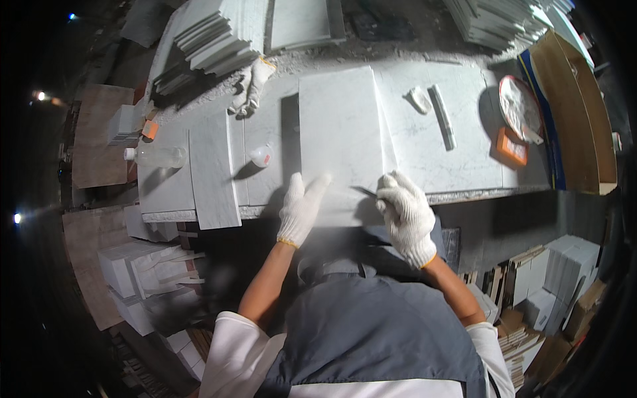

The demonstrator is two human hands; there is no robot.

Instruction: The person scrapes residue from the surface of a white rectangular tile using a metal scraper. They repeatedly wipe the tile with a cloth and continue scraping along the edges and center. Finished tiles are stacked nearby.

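Both my hands wear white knitted gloves with yellow cuffs. A white rectangular marble-like slab [340, 126] lies before me, with another pale piece [386, 126] showing under its right edge. My left hand [300, 207] rests at the slab's near left edge, thumb spread from the outstretched fingers, the thumb lying on the top face. At the near right corner, my right hand [405, 215] is closed around a thin dark tool [363, 191]. Its tip points left over the slab; the rest is hidden in the glove. White haze blurs the slab's near end.
Left on the stone-topped bench lie a narrow slab [213, 169], a clear bottle [159, 157], a small rounded container [261, 156] and spare gloves [253, 85]. Rightward are a grey bar [442, 118], an orange box [511, 147] and a cardboard box [574, 113]. Stacked slabs [219, 33] stand behind.
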